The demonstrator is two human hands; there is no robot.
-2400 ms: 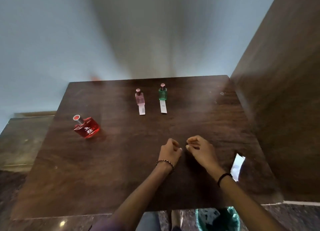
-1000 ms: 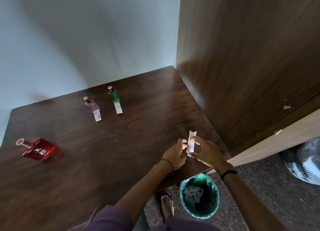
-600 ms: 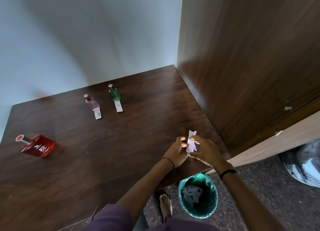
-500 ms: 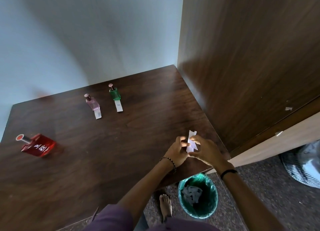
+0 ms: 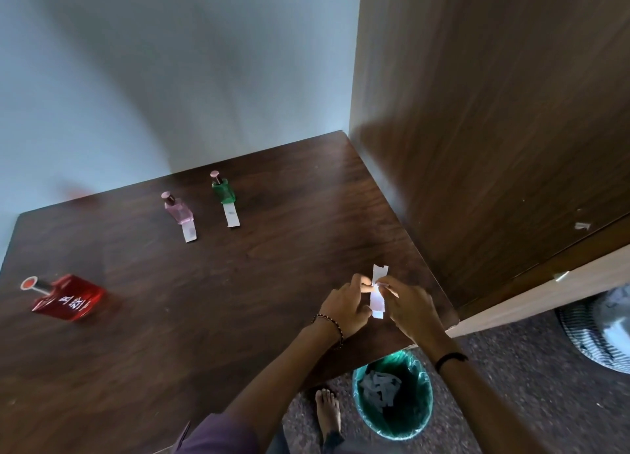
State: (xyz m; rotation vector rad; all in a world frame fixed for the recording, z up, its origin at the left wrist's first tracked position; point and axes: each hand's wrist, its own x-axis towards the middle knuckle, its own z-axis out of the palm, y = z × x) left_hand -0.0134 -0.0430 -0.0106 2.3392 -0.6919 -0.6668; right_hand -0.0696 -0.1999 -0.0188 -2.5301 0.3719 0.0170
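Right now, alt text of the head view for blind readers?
Left hand and right hand pinch a paper strip over the table near its right corner; a green bin stands on the floor. A pink bottle and a green bottle stand farther back; a red bottle sits far left.

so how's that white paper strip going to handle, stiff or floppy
Probably very light: the left hand and right hand hold the paper strip by fingertip pinches alone. Likely slightly stiff, since its free top end stands upright above the hands without drooping. It looks thin, so it would probably crease or tear easily.
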